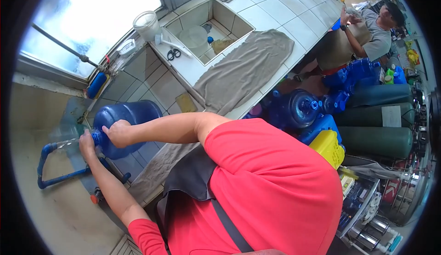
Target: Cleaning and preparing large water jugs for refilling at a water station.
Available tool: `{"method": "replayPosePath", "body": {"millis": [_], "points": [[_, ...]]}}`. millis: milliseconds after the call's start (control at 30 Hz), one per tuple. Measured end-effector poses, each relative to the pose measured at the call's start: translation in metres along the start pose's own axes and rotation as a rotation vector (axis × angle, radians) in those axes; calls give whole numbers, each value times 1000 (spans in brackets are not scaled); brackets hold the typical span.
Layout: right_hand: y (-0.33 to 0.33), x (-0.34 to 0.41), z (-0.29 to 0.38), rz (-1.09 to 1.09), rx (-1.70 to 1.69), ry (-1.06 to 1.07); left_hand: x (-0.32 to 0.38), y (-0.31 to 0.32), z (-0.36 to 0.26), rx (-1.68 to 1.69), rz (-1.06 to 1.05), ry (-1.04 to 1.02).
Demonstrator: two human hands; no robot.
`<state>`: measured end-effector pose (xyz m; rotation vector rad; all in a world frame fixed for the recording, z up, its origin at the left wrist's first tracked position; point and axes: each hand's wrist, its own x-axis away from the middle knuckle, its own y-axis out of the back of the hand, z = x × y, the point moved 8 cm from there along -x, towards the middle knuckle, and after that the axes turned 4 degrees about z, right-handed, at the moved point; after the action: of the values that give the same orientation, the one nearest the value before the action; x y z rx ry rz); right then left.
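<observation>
A large blue plastic water bottle point(129, 117) lies on its side in the tiled basin, its ribbed neck towards the left. My left hand point(86, 144) is at the neck, fingers curled against its side. My right hand point(119, 133) rests at the bottle's shoulder, partly curled, with a finger towards the neck; its palm side is hidden. From a blue pipe point(44, 153), a clear stream of water runs to the neck and splashes around my left hand.
Scissors point(173, 54) and a white-handled brush point(175, 45) lie beside a tiled sink point(237, 41). A grey cloth point(248, 65) covers part of the counter. Behind are blue bottles point(294, 108), a yellow jug point(329, 148), green cylinders point(373, 141) and another person point(377, 34).
</observation>
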<state>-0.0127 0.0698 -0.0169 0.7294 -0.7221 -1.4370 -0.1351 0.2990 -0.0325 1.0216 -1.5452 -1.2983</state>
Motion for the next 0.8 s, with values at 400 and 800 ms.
{"method": "replayPosePath", "body": {"millis": [400,800], "points": [[-14,-26,18,70,-109,-43,58,20,-13,492,87,205],[-11,-37,36,193,-82,38,62,24,-2,233,-181,169]]}}
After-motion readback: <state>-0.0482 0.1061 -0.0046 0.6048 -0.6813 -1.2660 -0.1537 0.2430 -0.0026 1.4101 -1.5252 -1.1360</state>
